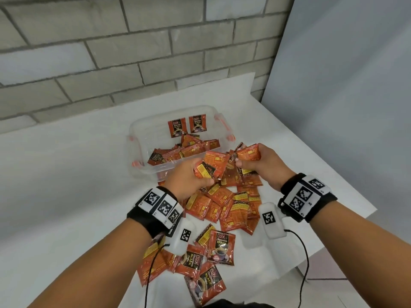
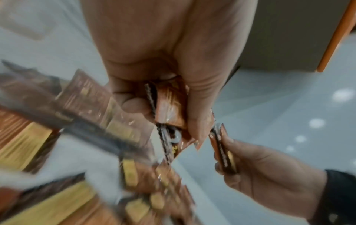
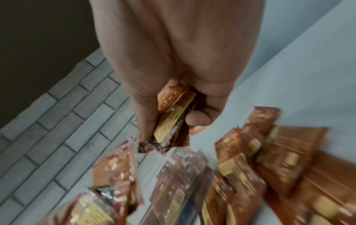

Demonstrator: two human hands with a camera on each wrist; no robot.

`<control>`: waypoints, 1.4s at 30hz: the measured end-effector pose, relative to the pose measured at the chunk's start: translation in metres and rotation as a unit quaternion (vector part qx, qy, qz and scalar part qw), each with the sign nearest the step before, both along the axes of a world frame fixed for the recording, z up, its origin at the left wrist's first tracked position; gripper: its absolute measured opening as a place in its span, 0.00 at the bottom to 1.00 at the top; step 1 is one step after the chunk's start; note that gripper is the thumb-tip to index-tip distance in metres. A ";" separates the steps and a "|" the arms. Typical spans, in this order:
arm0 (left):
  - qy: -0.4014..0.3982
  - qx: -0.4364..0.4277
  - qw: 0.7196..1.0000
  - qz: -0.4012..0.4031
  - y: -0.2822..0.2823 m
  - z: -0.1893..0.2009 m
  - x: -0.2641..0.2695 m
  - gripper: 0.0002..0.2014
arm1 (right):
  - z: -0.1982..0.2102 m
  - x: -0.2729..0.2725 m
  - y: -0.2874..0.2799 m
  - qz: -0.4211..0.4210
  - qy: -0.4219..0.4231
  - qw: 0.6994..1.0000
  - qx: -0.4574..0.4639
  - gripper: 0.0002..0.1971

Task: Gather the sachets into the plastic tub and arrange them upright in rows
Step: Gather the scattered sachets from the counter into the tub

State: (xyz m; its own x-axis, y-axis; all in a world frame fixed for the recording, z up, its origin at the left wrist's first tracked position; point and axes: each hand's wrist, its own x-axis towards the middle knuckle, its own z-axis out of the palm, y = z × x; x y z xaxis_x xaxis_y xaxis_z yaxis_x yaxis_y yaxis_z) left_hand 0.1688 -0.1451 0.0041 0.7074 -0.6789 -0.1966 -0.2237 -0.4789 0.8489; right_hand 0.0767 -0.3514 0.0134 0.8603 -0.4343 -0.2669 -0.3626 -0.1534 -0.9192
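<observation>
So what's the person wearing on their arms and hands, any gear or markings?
Both forearms are bare, no sleeves or gloves. Each wrist carries a black band topped with white tiles printed with black square tag patterns. Under each wrist hangs a white rounded camera unit bearing one more tag, with a thin black cable trailing back toward the body.

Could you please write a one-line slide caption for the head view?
Both hands, left and right, grip sachets above the pile beside the tub.
</observation>
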 end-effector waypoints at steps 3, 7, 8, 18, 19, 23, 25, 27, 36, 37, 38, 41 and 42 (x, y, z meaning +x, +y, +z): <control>-0.037 -0.036 0.997 0.057 0.007 0.029 0.016 0.18 | 0.017 0.024 -0.001 -0.016 -0.039 0.998 -0.054 0.19; -0.064 -0.039 0.986 0.150 0.015 0.050 0.062 0.16 | 0.033 0.068 0.006 -0.021 -0.069 0.990 -0.118 0.23; -0.057 -0.034 0.984 0.167 0.017 0.050 0.072 0.13 | 0.034 0.080 0.010 -0.015 -0.066 0.988 -0.137 0.24; -0.076 0.225 0.965 0.110 0.004 0.003 0.108 0.16 | 0.003 0.156 0.048 0.086 0.111 0.966 -0.217 0.42; -0.081 0.245 0.960 0.108 0.003 -0.001 0.109 0.17 | 0.002 0.159 0.052 0.080 0.120 0.963 -0.226 0.44; -0.080 0.258 0.952 0.143 0.002 -0.005 0.111 0.28 | 0.003 0.167 0.057 0.023 0.135 0.968 -0.210 0.50; -0.088 0.257 0.948 0.164 0.002 -0.006 0.110 0.41 | 0.006 0.165 0.056 0.022 0.116 0.974 -0.191 0.45; -0.089 0.245 0.951 0.166 0.002 -0.005 0.107 0.47 | 0.009 0.161 0.053 0.036 0.095 0.981 -0.167 0.38; -0.192 0.149 0.963 0.114 -0.012 0.026 0.069 0.24 | 0.027 0.115 0.022 0.026 0.000 0.992 0.127 0.31; -0.217 0.143 0.961 0.098 -0.016 0.028 0.059 0.22 | 0.028 0.108 0.016 0.020 -0.013 0.989 0.144 0.30; -0.244 0.130 0.958 0.078 -0.021 0.030 0.049 0.19 | 0.029 0.101 0.012 0.012 -0.030 0.987 0.159 0.28; -0.239 0.063 0.969 -0.004 -0.036 0.024 0.021 0.10 | 0.026 0.085 0.001 -0.036 -0.058 0.995 0.078 0.21; -0.209 0.057 0.975 -0.037 -0.041 0.019 0.014 0.08 | 0.023 0.079 -0.003 -0.057 -0.060 0.996 0.023 0.20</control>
State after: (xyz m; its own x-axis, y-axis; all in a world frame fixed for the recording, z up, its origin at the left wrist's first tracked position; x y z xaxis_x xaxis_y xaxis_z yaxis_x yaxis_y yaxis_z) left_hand 0.1829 -0.1862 0.0232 0.6920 -0.7216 0.0214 -0.5767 -0.5348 0.6176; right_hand 0.1553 -0.3549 0.0364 0.8331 -0.5208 -0.1866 -0.2615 -0.0736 -0.9624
